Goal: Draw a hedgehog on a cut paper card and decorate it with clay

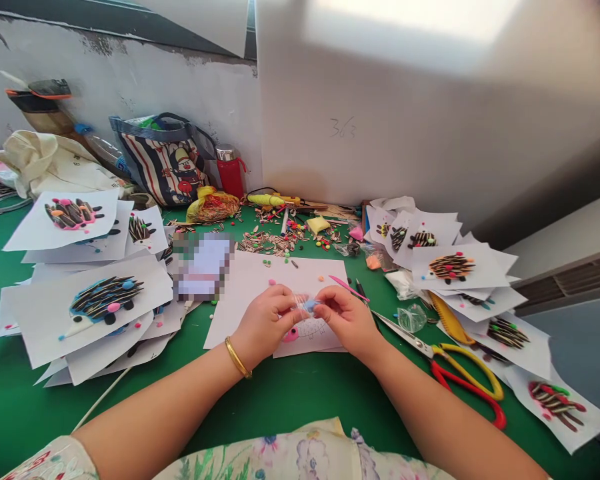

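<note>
A small clear plastic packet of blue clay [309, 305] is pinched between my two hands, above the white paper. My left hand [266, 321], with a gold bangle at the wrist, is closed on its left side. On its right side the fingers of my right hand [351, 321] are closed too. Below them, a drawn hedgehog outline [311, 329] with a pink clay face [291, 335] shows on the white paper [243, 293]. Small pink and orange clay balls lie on that sheet. Just beyond my right hand is a pink pointed modelling tool [349, 288].
Scissors [417, 343] with red and yellow handles lie right of my right hand. Finished hedgehog cards are stacked at left [153, 280] and right [485, 263]. A phone [203, 265], sunflower seeds [267, 244], a red flask [231, 175] and a striped bag [155, 163] stand or lie farther back.
</note>
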{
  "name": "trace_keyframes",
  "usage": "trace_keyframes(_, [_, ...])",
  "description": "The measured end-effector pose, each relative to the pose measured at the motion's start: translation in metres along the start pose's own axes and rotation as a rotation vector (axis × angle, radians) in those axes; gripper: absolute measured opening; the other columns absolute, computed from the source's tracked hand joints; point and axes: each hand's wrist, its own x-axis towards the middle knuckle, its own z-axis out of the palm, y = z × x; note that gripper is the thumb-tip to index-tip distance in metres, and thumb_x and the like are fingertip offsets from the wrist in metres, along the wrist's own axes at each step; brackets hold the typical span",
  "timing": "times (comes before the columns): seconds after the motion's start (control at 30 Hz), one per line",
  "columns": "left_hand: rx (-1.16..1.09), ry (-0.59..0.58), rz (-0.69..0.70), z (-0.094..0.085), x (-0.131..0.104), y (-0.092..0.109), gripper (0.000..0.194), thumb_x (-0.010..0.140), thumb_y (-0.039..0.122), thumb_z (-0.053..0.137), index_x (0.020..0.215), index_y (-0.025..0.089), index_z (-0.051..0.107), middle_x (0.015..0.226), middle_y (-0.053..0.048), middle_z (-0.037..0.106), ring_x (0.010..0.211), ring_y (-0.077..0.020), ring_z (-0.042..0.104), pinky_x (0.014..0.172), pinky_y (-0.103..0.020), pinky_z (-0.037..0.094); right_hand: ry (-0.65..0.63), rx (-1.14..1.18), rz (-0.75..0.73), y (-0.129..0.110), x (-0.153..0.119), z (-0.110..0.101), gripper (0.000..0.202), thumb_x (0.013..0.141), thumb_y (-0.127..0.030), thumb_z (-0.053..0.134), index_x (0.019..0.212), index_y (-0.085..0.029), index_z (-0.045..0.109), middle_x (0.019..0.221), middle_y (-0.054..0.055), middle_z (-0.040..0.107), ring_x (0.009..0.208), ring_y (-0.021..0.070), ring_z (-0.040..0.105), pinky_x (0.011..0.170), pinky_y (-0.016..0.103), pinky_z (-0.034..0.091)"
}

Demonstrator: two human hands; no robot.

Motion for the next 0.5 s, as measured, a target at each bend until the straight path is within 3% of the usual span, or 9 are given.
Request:
trace_keyframes(0.2, [0.036,-0.023,-0.009,0.0001,-0.0008,0.0046,0.013,0.088,0.029,0.066,0.092,0.024,0.077,0.088,-0.003,0.064,0.083,-0.0158,0.062,0.078,-0.028,0.05,-0.031,0.016,0.027,-0.002,-0.0013,0.0027,0.019,0.09,-0.042,0.064,0.094,-0.023,0.066,0.089,0.004,0.069,0.081,0.019,0.064,0.076,0.036,0.053])
trace_keyframes(0.4, [-0.008,0.058,-0.015,-0.0003,0.0002,0.0008,0.014,0.087,0.033,0.068,0.092,0.023,0.077,0.094,-0.005,0.067,0.088,-0.0175,0.063,0.08,-0.029,0.052,0.079,0.015,0.036,-0.0003,0.0012,-0.0034,0.022,0.086,-0.044,0.07,0.084,-0.023,0.066,0.075,0.001,0.067,0.068,0.0174,0.062,0.066,0.034,0.052])
trace_keyframes(0.5, [-0.008,0.044,0.0,0.0005,-0.0007,0.0006,0.015,0.087,0.033,0.067,0.096,0.024,0.076,0.096,-0.005,0.068,0.09,-0.0181,0.064,0.084,-0.031,0.053,0.07,0.013,0.0,-0.0011,0.001,-0.0039,0.02,0.087,-0.042,0.069,0.082,-0.023,0.066,0.076,0.001,0.066,0.07,0.0173,0.06,0.067,0.033,0.051])
